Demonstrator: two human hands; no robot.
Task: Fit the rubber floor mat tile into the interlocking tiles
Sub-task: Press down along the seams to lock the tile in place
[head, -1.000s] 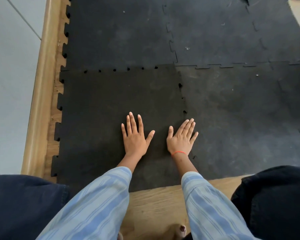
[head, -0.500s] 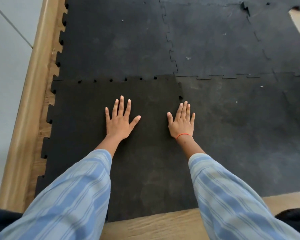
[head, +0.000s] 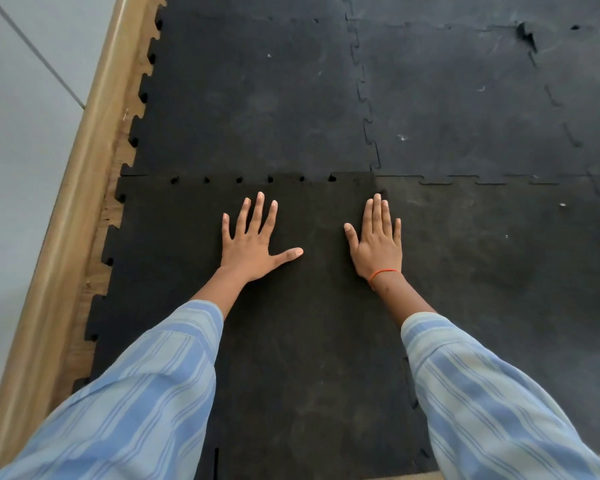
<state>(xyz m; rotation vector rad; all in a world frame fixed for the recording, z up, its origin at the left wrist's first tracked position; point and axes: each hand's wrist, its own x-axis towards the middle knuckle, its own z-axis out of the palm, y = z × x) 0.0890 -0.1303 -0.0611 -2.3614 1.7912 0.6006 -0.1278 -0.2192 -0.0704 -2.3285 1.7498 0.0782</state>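
A dark black rubber floor mat tile (head: 174, 244) with toothed edges lies flat at the near left of the mat field. Its far edge meets the greyer tile behind (head: 257, 98), with small gaps showing along that seam. Its right edge meets another grey tile (head: 499, 271). My left hand (head: 253, 240) lies flat on the dark tile, fingers spread. My right hand (head: 376, 240) lies flat near the tile's right seam, fingers together, an orange band on the wrist. Neither hand holds anything.
A wooden skirting strip (head: 84, 168) and a pale wall (head: 14, 133) run along the left, with bare wood floor showing between the tile's teeth. More interlocked grey tiles (head: 465, 81) fill the far and right side; one has a torn spot (head: 527, 32).
Both hands have slid forward along the dark tile toward its far edge, staying flat. The view has moved forward with them, and my knees have dropped out of sight.
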